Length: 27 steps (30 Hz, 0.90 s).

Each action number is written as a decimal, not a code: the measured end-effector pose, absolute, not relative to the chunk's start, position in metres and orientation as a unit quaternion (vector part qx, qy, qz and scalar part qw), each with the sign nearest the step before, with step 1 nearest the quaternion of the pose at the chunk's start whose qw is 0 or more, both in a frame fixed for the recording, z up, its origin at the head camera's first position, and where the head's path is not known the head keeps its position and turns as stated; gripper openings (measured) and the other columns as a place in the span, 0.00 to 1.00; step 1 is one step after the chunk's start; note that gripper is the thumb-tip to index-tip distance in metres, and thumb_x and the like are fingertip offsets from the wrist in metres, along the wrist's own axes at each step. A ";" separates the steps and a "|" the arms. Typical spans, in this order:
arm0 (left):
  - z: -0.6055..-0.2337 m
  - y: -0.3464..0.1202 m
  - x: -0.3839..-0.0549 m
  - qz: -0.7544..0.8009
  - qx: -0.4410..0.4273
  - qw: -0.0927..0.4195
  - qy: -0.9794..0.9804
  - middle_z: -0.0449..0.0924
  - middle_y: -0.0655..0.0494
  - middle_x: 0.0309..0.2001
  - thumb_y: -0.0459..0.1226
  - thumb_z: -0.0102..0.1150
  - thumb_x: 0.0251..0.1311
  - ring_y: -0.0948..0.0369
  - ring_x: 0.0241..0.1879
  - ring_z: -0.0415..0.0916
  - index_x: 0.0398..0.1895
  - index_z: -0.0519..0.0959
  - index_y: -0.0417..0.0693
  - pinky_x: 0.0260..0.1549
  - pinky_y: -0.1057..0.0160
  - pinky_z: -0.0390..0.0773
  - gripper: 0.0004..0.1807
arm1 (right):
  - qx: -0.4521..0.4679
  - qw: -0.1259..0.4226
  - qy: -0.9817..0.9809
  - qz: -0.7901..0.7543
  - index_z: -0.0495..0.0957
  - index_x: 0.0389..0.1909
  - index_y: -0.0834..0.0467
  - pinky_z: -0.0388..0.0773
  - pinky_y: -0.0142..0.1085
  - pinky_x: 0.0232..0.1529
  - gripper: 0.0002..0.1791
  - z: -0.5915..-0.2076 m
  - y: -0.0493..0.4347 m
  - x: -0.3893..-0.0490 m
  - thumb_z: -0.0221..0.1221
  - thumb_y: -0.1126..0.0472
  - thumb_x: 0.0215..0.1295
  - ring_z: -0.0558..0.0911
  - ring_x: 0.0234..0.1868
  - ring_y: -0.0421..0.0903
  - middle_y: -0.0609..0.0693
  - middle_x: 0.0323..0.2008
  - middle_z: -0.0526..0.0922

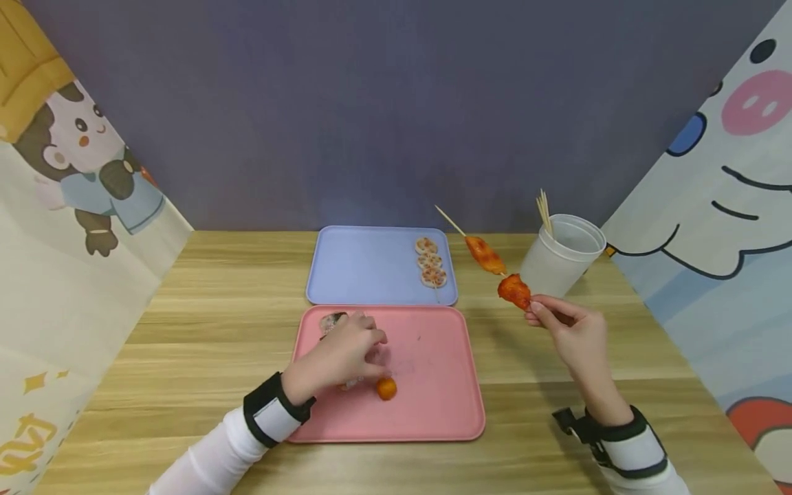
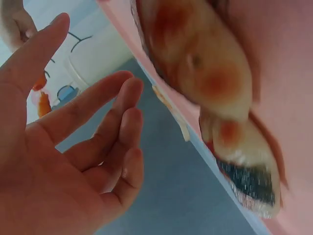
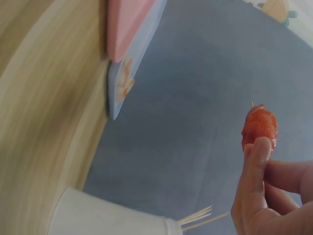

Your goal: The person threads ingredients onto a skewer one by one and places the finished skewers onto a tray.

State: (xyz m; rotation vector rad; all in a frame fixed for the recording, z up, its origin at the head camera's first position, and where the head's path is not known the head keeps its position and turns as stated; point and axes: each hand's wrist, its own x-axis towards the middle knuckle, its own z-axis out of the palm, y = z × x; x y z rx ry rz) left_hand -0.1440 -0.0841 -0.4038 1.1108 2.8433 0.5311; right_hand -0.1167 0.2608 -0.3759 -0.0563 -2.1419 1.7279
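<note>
The right hand pinches the lower end of a loaded skewer pointing to ten o'clock, beside a white tub. The left hand, fingers parted and holding nothing, partly hides pale pieces on the pink tray; an orange ball sits at its four o'clock. A blue tray lies at the pink one's twelve.

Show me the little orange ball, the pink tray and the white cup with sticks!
Orange ball point(image 1: 386, 389): head view, on its rounded middle.
Pink tray point(image 1: 436, 385): head view, on its bare flat base.
White cup point(image 1: 549, 267): head view, on its outer side.
</note>
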 end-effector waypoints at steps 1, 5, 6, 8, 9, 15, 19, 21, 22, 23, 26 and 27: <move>-0.405 -0.083 -0.143 0.167 0.364 0.025 0.916 0.74 0.58 0.28 0.53 0.72 0.43 0.60 0.33 0.66 0.35 0.83 0.47 0.32 0.62 0.61 0.22 | -0.026 0.195 -0.763 0.616 0.77 0.41 0.81 0.81 0.30 0.29 0.14 -0.377 0.262 -0.117 0.62 0.73 0.57 0.85 0.24 0.38 0.41 0.26 0.86; -0.407 -0.080 -0.138 0.139 0.382 0.024 0.913 0.66 0.64 0.21 0.54 0.71 0.42 0.63 0.28 0.63 0.28 0.81 0.50 0.30 0.65 0.60 0.20 | -0.048 0.200 -0.769 0.606 0.78 0.41 0.81 0.81 0.30 0.29 0.14 -0.379 0.268 -0.117 0.62 0.72 0.58 0.85 0.24 0.38 0.41 0.25 0.86; -0.408 -0.079 -0.137 0.135 0.387 0.027 0.912 0.64 0.64 0.20 0.55 0.71 0.41 0.63 0.27 0.62 0.26 0.80 0.50 0.29 0.65 0.60 0.20 | -0.050 0.200 -0.770 0.604 0.77 0.41 0.80 0.81 0.30 0.29 0.14 -0.379 0.269 -0.118 0.62 0.72 0.58 0.85 0.24 0.38 0.40 0.25 0.86; -0.409 -0.077 -0.135 0.128 0.396 0.038 0.908 0.63 0.65 0.18 0.54 0.72 0.40 0.64 0.25 0.62 0.23 0.78 0.52 0.28 0.66 0.61 0.19 | -0.054 0.202 -0.774 0.598 0.78 0.41 0.80 0.81 0.30 0.29 0.14 -0.380 0.271 -0.119 0.62 0.72 0.58 0.85 0.24 0.38 0.40 0.25 0.85; -0.410 -0.076 -0.134 0.125 0.398 0.048 0.908 0.63 0.65 0.18 0.54 0.72 0.40 0.65 0.24 0.62 0.22 0.77 0.53 0.28 0.66 0.60 0.19 | -0.055 0.203 -0.775 0.596 0.78 0.41 0.80 0.81 0.30 0.29 0.14 -0.380 0.271 -0.119 0.62 0.72 0.58 0.85 0.24 0.38 0.39 0.25 0.85; -0.412 -0.073 -0.128 0.118 0.387 0.097 0.909 0.67 0.67 0.19 0.52 0.75 0.38 0.68 0.23 0.63 0.22 0.77 0.56 0.29 0.66 0.62 0.18 | -0.060 0.202 -0.784 0.583 0.78 0.42 0.79 0.81 0.30 0.29 0.14 -0.381 0.273 -0.120 0.62 0.71 0.58 0.85 0.24 0.36 0.37 0.24 0.85; -0.411 -0.073 -0.128 0.129 0.391 0.097 0.906 0.72 0.65 0.21 0.49 0.75 0.39 0.69 0.22 0.64 0.24 0.79 0.55 0.27 0.67 0.63 0.15 | -0.058 0.199 -0.794 0.572 0.78 0.43 0.78 0.81 0.29 0.29 0.14 -0.381 0.273 -0.120 0.61 0.70 0.60 0.85 0.25 0.35 0.35 0.24 0.84; -0.410 -0.073 -0.128 0.135 0.395 0.097 0.904 0.74 0.64 0.21 0.48 0.75 0.39 0.69 0.22 0.64 0.24 0.79 0.55 0.25 0.68 0.63 0.14 | -0.054 0.195 -0.800 0.565 0.78 0.43 0.78 0.81 0.29 0.30 0.14 -0.381 0.272 -0.120 0.60 0.70 0.60 0.85 0.25 0.35 0.34 0.25 0.84; -0.410 -0.073 -0.128 0.139 0.395 0.100 0.903 0.74 0.64 0.22 0.47 0.75 0.40 0.69 0.22 0.64 0.24 0.79 0.54 0.24 0.69 0.64 0.14 | -0.052 0.193 -0.802 0.563 0.78 0.43 0.78 0.81 0.29 0.30 0.15 -0.381 0.272 -0.120 0.60 0.70 0.61 0.85 0.25 0.35 0.34 0.26 0.84; -0.411 -0.073 -0.128 0.143 0.395 0.102 0.902 0.74 0.63 0.22 0.47 0.75 0.40 0.69 0.22 0.64 0.24 0.79 0.54 0.23 0.70 0.64 0.13 | -0.050 0.192 -0.802 0.563 0.78 0.44 0.78 0.81 0.29 0.30 0.15 -0.381 0.272 -0.120 0.60 0.70 0.61 0.85 0.26 0.35 0.34 0.26 0.84; -0.411 -0.073 -0.129 0.153 0.393 0.109 0.900 0.75 0.63 0.23 0.45 0.74 0.41 0.69 0.21 0.65 0.25 0.80 0.54 0.21 0.71 0.65 0.12 | -0.047 0.187 -0.803 0.563 0.78 0.44 0.78 0.81 0.30 0.32 0.15 -0.380 0.271 -0.119 0.60 0.70 0.61 0.85 0.27 0.35 0.35 0.27 0.84; -0.412 -0.073 -0.129 0.155 0.393 0.110 0.900 0.75 0.64 0.23 0.45 0.74 0.41 0.69 0.22 0.65 0.25 0.80 0.54 0.21 0.72 0.66 0.12 | -0.047 0.185 -0.804 0.563 0.78 0.44 0.78 0.81 0.30 0.32 0.15 -0.380 0.271 -0.119 0.60 0.70 0.61 0.86 0.27 0.35 0.36 0.27 0.84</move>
